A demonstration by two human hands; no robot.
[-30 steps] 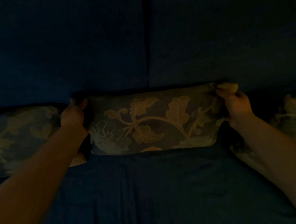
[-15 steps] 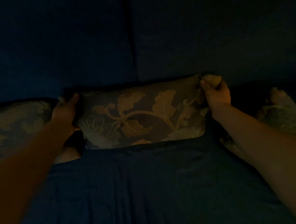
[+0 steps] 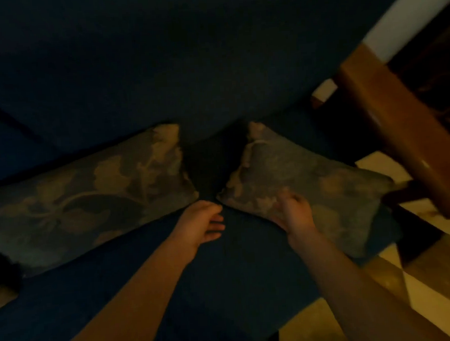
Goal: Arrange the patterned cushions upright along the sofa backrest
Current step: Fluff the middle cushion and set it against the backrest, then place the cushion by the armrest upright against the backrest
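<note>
Both hands have left the middle cushion (image 3: 88,199); right hand (image 3: 295,213) seemingly grips the right cushion (image 3: 311,181) lying rightward, left hand (image 3: 203,221) open, empty.

No legible text or markings

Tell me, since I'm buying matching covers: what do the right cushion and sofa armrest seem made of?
Right cushion: probably woven jacquard-type fabric, matte, with a pale floral pattern and soft, creased corners. Armrest: looks like polished brown wood, judging by its glossy highlight and hard edges.
</note>
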